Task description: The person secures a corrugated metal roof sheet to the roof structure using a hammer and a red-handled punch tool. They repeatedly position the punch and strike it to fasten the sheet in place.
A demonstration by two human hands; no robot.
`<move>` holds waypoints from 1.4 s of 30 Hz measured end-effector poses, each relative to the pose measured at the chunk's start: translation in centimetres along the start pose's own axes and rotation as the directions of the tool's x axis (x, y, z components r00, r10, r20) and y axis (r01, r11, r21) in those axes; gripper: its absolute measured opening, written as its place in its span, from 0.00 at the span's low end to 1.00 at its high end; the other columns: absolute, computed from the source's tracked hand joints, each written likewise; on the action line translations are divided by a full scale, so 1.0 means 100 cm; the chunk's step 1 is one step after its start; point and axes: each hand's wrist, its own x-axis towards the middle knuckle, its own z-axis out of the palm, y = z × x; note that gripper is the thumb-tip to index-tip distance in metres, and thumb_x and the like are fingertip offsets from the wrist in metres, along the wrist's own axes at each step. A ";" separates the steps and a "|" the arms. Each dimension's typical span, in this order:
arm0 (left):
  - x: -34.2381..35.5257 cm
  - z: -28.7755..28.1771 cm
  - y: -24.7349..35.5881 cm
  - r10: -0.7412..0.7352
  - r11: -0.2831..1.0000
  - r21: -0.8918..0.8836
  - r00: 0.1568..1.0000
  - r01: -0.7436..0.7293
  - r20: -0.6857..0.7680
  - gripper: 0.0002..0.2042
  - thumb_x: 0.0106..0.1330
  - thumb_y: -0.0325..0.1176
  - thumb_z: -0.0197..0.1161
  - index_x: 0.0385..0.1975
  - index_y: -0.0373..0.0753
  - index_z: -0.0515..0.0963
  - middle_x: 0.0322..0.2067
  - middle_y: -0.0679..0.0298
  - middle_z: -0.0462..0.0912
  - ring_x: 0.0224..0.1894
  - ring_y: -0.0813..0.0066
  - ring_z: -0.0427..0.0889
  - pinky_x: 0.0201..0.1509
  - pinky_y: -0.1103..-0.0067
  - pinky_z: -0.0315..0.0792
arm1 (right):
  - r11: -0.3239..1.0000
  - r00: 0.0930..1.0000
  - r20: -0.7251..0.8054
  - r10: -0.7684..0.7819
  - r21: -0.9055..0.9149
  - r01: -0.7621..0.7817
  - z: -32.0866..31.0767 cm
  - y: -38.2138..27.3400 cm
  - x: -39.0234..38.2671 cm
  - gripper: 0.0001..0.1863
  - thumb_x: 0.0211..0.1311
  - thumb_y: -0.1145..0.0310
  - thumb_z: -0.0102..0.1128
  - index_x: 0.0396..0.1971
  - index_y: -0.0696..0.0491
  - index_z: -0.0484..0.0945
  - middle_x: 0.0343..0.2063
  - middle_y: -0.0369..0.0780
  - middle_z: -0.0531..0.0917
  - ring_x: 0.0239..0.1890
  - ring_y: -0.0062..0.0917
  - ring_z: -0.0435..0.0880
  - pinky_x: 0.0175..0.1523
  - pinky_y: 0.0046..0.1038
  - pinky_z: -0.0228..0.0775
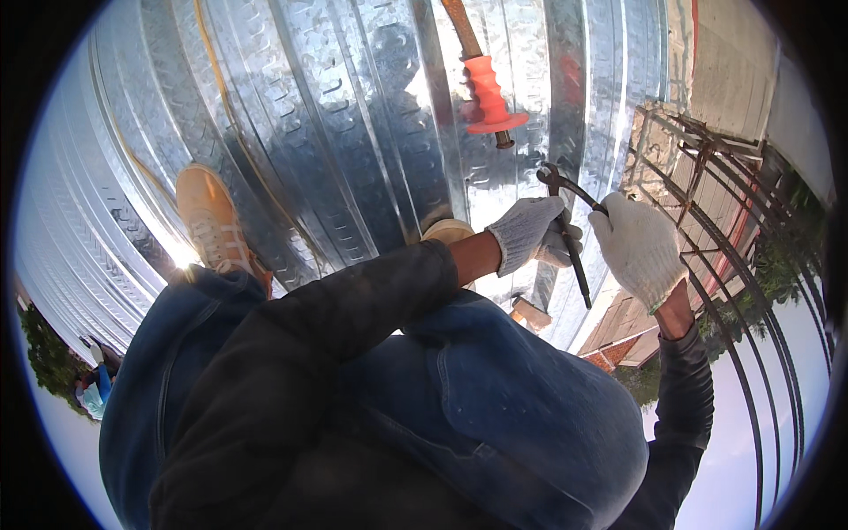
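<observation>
Holding dark pincers [554,182] in both gloves over a ribbed metal deck [353,106]

Someone is crouching on the shiny deck, and from where I am standing, both hands are working at one tool. The left grip [530,234], in a pale knit glove, is closing around the lower arm of the pincers, whose dark end is poking out below the fingers. The right grip [638,252], gloved alike, is pinching the end of the other arm, so the two arms are standing spread apart. The tool's head is pointing away from the person, just beyond the left grip; whether it is touching the deck, I cannot tell.

Near that head, a chisel [462,31] is lying on the metal, its rusty shaft running through a red ribbed handguard [488,93], with the blunt end sticking out. A small brown block [531,314] is resting below the left grip. On the left, a yellow cable [216,75] is trailing past a tan shoe [210,212], while the second shoe [450,231] is showing only partly behind the forearm. To the right, dark bars [738,243] are curving past the deck's edge.
</observation>
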 end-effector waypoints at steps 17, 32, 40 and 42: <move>0.014 0.002 0.009 0.030 0.969 -0.247 0.994 -0.004 0.104 0.18 0.90 0.40 0.50 0.51 0.30 0.80 0.46 0.47 0.90 0.45 0.53 0.95 0.53 0.59 0.91 | 0.943 0.954 -0.196 -0.228 0.199 0.266 0.001 0.005 -0.005 0.17 0.80 0.71 0.61 0.64 0.55 0.81 0.48 0.51 0.90 0.48 0.48 0.91 0.53 0.47 0.85; 0.022 0.065 0.015 -0.020 0.877 -0.480 0.997 -0.019 -0.076 0.17 0.83 0.43 0.67 0.57 0.36 0.78 0.48 0.57 0.84 0.46 0.65 0.90 0.54 0.68 0.91 | 0.951 0.988 -0.087 0.131 0.293 -0.101 -0.009 -0.033 0.012 0.13 0.79 0.70 0.61 0.57 0.58 0.80 0.41 0.49 0.89 0.44 0.39 0.92 0.51 0.41 0.85; 0.040 0.064 0.013 -0.050 0.988 -0.156 0.953 0.003 -0.298 0.16 0.74 0.45 0.66 0.44 0.37 0.76 0.37 0.58 0.80 0.33 0.64 0.80 0.39 0.63 0.79 | 0.342 0.868 0.428 0.251 0.800 -0.493 -0.024 0.001 0.009 0.28 0.88 0.54 0.57 0.73 0.58 0.75 0.58 0.44 0.89 0.52 0.35 0.92 0.53 0.37 0.88; 0.037 0.065 0.012 -0.053 0.995 -0.096 0.923 0.018 -0.381 0.17 0.73 0.48 0.66 0.38 0.38 0.78 0.33 0.60 0.78 0.30 0.66 0.74 0.37 0.63 0.73 | 0.014 0.778 0.581 0.238 0.799 -0.601 -0.029 -0.002 -0.005 0.31 0.89 0.47 0.56 0.74 0.58 0.74 0.60 0.47 0.88 0.55 0.35 0.91 0.54 0.40 0.89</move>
